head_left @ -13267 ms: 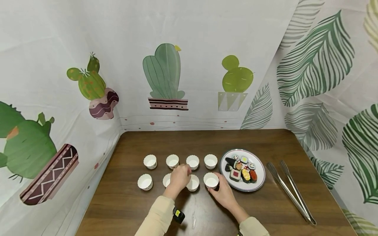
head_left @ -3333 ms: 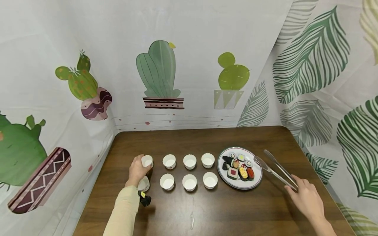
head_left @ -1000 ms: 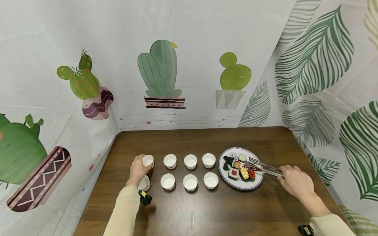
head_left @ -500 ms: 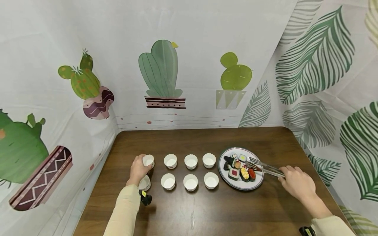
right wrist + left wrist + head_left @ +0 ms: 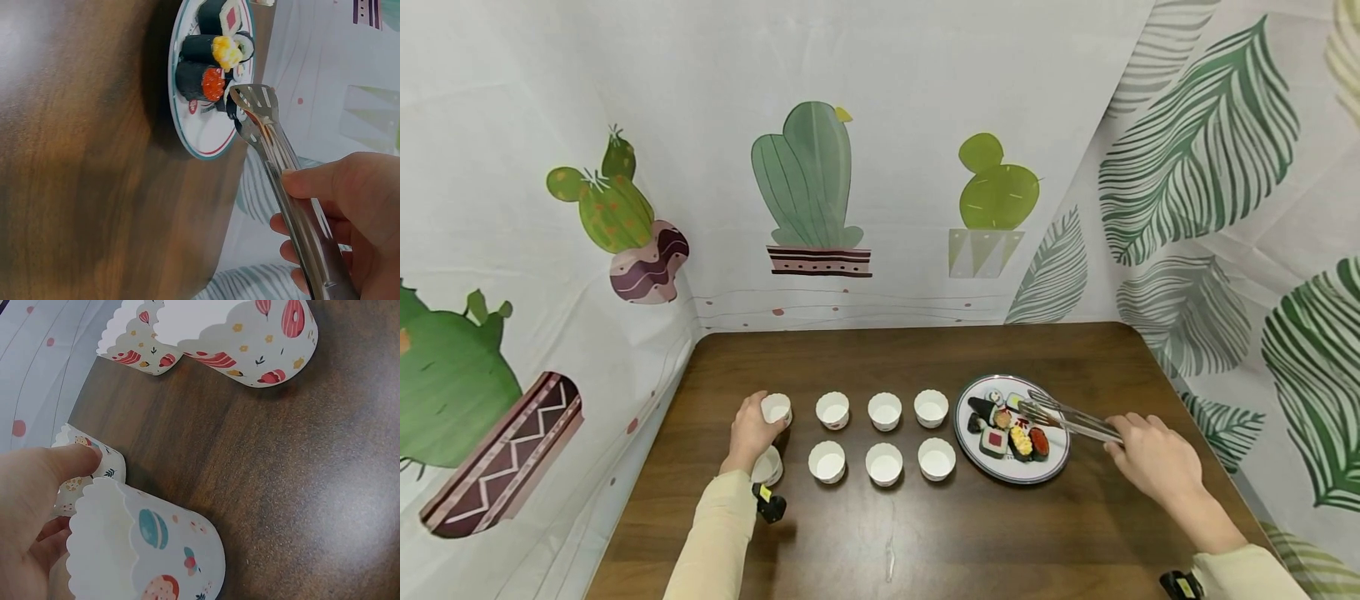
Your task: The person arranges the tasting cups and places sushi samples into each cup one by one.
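Note:
At the left end of the back row, my left hand [image 5: 750, 432] pinches a white scalloped paper baking cup [image 5: 777, 408]. In the left wrist view, the thumb lies on that cup's printed outer wall [image 5: 112, 464], with a nearer cup [image 5: 169, 550] partly in front. My right hand [image 5: 1157, 460] grips metal tongs [image 5: 1086, 423]. Their slotted tips reach over the back right of a round plate [image 5: 1000, 472] bearing several sushi pieces. The tips cover part of a small roll there; in the right wrist view they stand close together just past the red-topped sushi [image 5: 212, 84].
Several more white cups stand in two rows across the table's middle, among them a front-row cup [image 5: 936, 459] close to the plate. A front-left cup [image 5: 767, 467] sits beside the left wrist. Printed cloth [image 5: 917, 167] rises behind the brown table [image 5: 1000, 542].
Earlier both hands were at the cups; since then the left took hold of the back-left cup and the right picked up the tongs. Just now the tong tips moved slightly left over the plate.

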`<state>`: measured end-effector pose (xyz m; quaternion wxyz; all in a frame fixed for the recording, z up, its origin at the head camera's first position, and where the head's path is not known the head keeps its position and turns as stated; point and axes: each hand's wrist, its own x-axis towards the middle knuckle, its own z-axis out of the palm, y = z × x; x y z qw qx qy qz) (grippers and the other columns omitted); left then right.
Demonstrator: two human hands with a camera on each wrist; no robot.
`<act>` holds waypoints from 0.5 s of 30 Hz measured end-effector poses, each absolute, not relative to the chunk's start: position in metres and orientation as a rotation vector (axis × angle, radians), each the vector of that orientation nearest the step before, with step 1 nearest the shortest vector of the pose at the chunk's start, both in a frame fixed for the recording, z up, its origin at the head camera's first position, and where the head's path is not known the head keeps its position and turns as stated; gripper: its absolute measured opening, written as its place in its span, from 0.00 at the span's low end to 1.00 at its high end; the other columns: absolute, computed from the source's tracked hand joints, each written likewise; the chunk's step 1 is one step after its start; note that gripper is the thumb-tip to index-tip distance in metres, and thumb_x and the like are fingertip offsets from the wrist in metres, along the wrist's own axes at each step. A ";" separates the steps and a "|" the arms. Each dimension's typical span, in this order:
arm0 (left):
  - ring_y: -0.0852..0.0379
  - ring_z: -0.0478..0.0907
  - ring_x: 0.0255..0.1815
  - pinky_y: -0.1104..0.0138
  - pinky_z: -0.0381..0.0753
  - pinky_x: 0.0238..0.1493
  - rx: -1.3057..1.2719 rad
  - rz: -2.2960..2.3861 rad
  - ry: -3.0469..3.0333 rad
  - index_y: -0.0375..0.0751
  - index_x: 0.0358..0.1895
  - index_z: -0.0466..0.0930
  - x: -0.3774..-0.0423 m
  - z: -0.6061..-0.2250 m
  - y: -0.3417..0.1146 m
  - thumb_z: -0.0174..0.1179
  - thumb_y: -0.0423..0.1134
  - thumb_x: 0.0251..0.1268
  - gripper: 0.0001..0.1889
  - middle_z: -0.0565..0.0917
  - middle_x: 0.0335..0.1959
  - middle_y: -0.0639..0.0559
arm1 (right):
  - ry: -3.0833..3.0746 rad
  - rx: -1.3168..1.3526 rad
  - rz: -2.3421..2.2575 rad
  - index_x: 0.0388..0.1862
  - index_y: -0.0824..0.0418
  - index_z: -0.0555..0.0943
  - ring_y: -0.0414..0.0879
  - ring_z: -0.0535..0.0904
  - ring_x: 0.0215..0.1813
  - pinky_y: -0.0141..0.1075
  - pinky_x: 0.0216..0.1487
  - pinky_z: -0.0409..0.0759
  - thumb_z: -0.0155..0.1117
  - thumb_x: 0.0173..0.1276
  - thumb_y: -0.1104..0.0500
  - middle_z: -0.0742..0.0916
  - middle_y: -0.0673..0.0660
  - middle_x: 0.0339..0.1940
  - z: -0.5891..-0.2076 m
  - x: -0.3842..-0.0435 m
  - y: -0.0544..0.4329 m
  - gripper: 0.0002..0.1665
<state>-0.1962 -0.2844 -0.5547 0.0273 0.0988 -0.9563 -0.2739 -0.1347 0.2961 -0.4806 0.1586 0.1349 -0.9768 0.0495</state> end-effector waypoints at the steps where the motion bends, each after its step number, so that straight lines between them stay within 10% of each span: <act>1: 0.33 0.70 0.54 0.43 0.67 0.52 0.304 -0.848 -2.952 0.30 0.60 0.64 -0.196 -0.555 -0.284 0.68 0.41 0.48 0.36 0.70 0.56 0.30 | -2.790 0.390 0.143 0.36 0.64 0.81 0.57 0.75 0.30 0.49 0.25 0.73 0.71 0.43 0.59 0.83 0.58 0.28 -0.479 -0.135 0.295 0.19; 15: 0.33 0.71 0.53 0.44 0.68 0.51 0.306 -0.850 -2.946 0.30 0.58 0.67 -0.195 -0.554 -0.284 0.67 0.41 0.48 0.34 0.72 0.53 0.31 | -2.683 0.460 0.153 0.37 0.64 0.81 0.56 0.75 0.30 0.47 0.25 0.73 0.70 0.42 0.59 0.83 0.58 0.28 -0.467 -0.143 0.278 0.20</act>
